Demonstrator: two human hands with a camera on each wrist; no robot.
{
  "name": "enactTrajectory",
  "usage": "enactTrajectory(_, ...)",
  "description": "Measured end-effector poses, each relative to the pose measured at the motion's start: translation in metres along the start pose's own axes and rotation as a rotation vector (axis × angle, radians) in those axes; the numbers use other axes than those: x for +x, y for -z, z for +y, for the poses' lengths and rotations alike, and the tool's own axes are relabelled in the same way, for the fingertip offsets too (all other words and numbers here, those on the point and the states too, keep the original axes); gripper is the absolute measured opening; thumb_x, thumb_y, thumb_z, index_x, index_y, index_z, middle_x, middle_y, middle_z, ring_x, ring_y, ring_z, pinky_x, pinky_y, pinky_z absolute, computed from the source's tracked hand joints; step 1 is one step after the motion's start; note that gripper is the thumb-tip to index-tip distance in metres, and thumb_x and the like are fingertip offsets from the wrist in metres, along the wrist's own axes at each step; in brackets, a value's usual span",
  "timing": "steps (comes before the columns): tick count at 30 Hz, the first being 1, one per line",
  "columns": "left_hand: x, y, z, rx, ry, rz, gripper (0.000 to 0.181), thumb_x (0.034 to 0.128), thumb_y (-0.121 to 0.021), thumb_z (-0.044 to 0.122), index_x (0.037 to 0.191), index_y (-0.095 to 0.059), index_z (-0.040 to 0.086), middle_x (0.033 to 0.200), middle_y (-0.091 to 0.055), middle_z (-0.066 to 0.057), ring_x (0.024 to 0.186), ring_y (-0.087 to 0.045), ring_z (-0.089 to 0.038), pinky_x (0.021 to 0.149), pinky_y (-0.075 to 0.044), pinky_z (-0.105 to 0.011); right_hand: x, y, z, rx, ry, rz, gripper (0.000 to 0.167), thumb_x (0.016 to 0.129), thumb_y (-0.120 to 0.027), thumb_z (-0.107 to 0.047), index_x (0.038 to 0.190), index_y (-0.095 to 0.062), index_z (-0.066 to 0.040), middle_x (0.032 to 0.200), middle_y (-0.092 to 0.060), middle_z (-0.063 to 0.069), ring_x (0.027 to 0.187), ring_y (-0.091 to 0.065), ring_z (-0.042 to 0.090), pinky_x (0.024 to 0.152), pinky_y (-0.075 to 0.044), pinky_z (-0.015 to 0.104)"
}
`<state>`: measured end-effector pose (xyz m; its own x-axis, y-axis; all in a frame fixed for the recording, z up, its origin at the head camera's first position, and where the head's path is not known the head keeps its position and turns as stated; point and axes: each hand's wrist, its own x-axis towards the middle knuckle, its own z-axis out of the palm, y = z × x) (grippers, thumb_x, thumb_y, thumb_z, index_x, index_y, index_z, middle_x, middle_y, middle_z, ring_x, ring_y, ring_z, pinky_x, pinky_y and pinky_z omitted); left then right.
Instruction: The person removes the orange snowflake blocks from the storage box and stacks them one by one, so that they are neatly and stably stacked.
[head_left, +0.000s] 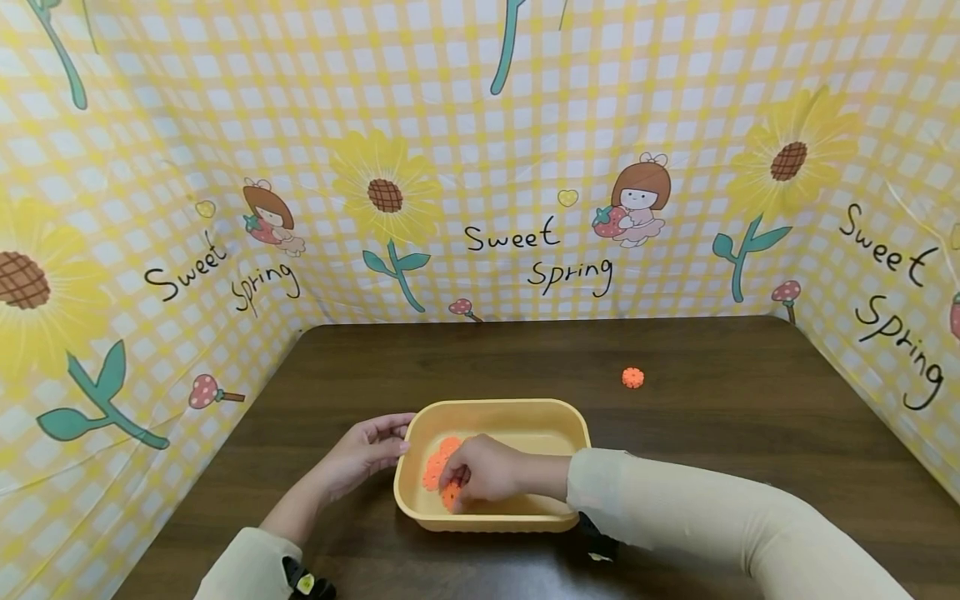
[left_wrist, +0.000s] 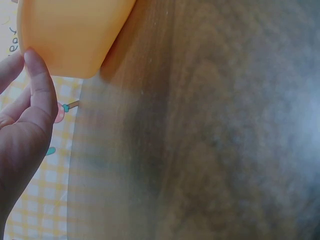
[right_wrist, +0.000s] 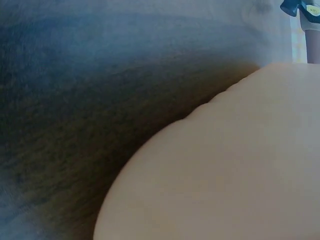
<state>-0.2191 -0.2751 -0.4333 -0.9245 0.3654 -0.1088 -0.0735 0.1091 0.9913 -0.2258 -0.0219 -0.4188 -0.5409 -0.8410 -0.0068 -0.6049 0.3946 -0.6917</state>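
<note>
A yellow plastic container (head_left: 491, 522) with rounded corners stands on the dark wooden table. Inside it, at the left end, lie several orange flower-shaped discs (head_left: 433, 471). My right hand (head_left: 487, 471) reaches over the right side into the container, its curled fingers pinching an orange disc (head_left: 451, 497); part of that disc is hidden by the fingers. My left hand (head_left: 360, 454) touches the container's left rim with thumb and fingertips. In the left wrist view, the thumb rests against the container's outer wall (left_wrist: 70, 40). The right wrist view shows mostly the container's outside wall (right_wrist: 215, 165).
One more orange disc (head_left: 633, 378) lies alone on the table (head_left: 720, 433), behind and to the right of the container. A yellow checked cloth (head_left: 510, 167) with printed flowers hangs round the table's back and sides.
</note>
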Motion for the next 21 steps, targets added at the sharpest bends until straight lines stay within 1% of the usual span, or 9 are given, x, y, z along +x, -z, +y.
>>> enactTrajectory(6,-0.001,0.0,-0.001,0.0,0.001,0.002,0.059,0.0941,-0.063,0.007,0.144,-0.036,-0.009,0.118,-0.052,-0.014,0.102,-0.058,-0.018,0.087,-0.052,-0.034,-0.002,0.006,0.001,0.118,-0.027,0.049,0.026,0.076,-0.081,-0.003,0.101,-0.075,0.0,0.08,-0.069,-0.002,0.068,-0.055,-0.002,0.066,-0.048,0.015)
enactTrajectory(13,-0.002,0.0,-0.001,0.001,0.005,0.003,0.059,0.0941,-0.063,0.006,0.144,-0.036,-0.009,0.119,-0.051,-0.015,0.101,-0.058,-0.018,0.087,-0.052,-0.034,-0.006,0.017,0.004,0.135,-0.014,0.068,0.03,0.078,-0.079,0.0,0.106,-0.073,0.005,0.089,-0.072,0.005,0.071,-0.056,-0.001,0.067,-0.049,0.016)
enactTrajectory(21,-0.001,-0.001,0.0,-0.002,-0.005,0.004,0.06,0.0931,-0.064,0.008,0.144,-0.037,-0.008,0.117,-0.052,-0.013,0.1,-0.058,-0.017,0.085,-0.053,-0.033,-0.018,0.027,0.012,0.16,-0.005,0.102,0.033,0.078,-0.079,0.001,0.109,-0.071,0.007,0.091,-0.071,0.006,0.071,-0.056,0.001,0.066,-0.049,0.017)
